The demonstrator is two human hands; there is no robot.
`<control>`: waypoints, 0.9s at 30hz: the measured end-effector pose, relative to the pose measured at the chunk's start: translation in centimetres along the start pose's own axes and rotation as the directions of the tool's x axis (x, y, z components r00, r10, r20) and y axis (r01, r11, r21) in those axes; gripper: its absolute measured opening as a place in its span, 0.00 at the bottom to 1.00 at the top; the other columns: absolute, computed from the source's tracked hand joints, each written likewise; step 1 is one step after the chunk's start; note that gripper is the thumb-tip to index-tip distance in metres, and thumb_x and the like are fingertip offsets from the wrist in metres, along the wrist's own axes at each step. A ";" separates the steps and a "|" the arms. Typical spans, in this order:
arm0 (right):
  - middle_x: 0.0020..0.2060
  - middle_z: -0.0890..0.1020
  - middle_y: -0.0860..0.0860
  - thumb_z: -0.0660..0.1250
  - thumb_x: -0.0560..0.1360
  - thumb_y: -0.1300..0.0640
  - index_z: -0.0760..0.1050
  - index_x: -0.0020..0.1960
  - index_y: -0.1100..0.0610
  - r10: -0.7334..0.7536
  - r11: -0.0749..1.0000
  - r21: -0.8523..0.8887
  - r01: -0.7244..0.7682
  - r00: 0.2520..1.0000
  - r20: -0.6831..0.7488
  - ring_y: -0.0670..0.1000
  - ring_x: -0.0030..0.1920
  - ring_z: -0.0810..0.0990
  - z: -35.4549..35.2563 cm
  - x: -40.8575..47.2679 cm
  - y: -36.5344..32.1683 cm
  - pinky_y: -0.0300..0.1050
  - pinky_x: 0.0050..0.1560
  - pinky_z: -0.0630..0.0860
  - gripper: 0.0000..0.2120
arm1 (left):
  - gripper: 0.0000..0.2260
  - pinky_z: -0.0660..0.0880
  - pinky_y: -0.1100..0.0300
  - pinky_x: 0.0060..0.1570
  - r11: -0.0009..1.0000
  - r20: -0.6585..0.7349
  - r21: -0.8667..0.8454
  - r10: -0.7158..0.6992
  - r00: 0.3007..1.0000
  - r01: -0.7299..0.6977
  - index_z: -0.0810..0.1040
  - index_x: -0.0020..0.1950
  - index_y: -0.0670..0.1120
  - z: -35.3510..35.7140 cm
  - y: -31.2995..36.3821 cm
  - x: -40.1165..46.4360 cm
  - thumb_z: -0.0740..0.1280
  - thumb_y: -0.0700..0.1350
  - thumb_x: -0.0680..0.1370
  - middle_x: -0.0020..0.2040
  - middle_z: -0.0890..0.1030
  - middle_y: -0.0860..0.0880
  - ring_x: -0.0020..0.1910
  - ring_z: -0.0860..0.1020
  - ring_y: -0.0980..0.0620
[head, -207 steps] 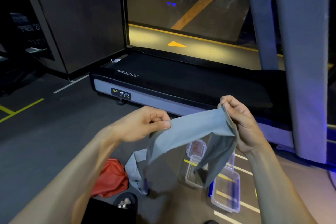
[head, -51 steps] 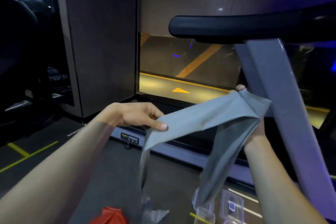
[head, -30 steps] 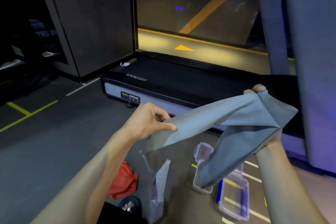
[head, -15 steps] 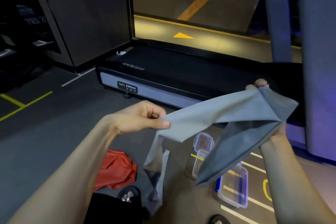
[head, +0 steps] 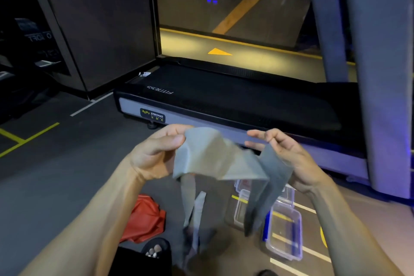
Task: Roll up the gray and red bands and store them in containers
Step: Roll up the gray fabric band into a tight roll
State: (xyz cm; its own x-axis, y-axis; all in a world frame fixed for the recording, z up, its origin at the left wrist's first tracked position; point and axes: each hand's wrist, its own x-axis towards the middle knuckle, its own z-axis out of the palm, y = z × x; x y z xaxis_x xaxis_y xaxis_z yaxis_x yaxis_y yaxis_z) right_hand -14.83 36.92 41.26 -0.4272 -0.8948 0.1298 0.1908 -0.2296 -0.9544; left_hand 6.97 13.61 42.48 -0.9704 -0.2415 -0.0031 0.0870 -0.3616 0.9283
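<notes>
Left hand (head: 156, 154): grip pinching gray band (head: 215, 159)
Right hand (head: 289, 159): grip curled round band's other fold
Red band (head: 145, 219): floor, 7 o'clock
Containers (head: 284, 231): floor, 5 o'clock

Open air is sitting between the hands; below, the dangling gray band (head: 224, 163) is screening the containers (head: 284, 231), the treadmill (head: 224, 101) is blocking ahead, floor (head: 56, 175) is lying open leftward.

Dim gym: dark floor (head: 56, 177) with yellow lines, black treadmill (head: 235, 98), grey wall panel (head: 100, 18).
</notes>
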 end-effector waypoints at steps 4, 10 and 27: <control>0.46 0.81 0.58 0.77 0.74 0.51 0.74 0.50 0.56 -0.040 0.986 0.163 0.025 0.996 0.086 0.60 0.58 0.81 1.2 0.4 -0.6 0.66 0.70 0.72 0.15 | 0.19 0.72 0.62 0.34 0.995 0.224 0.090 0.009 0.975 -0.030 0.84 0.45 0.45 1.7 0.2 -0.1 0.82 0.56 0.64 0.36 0.80 0.48 0.33 0.78 0.55; 0.34 0.70 0.51 0.70 0.79 0.58 0.70 0.50 0.56 -0.151 0.931 0.356 0.077 0.971 0.186 0.47 0.32 0.68 6.0 1.3 -2.4 0.44 0.40 0.73 0.08 | 0.11 0.71 0.67 0.37 0.972 0.211 0.232 -0.086 0.974 0.036 0.82 0.41 0.46 2.5 0.0 0.4 0.79 0.52 0.71 0.36 0.76 0.50 0.34 0.74 0.58; 0.47 0.80 0.54 0.62 0.84 0.59 0.73 0.54 0.59 0.017 0.829 -0.540 0.142 0.960 0.279 0.48 0.51 0.77 8.5 1.2 -0.2 0.44 0.56 0.73 0.03 | 0.12 0.67 0.74 0.36 0.814 0.217 0.576 -0.061 0.974 -0.078 0.80 0.43 0.44 3.8 0.2 0.4 0.64 0.30 0.81 0.30 0.76 0.61 0.30 0.72 0.66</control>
State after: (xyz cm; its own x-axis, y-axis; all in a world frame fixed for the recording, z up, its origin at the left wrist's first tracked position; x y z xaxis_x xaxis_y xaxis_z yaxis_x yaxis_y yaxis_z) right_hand -7.88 32.63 43.85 -0.1601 -0.9699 0.1833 -0.3801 -0.1108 -0.9183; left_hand 5.72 16.89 44.10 -0.9996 -0.0176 0.0214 0.0165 0.2435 0.9698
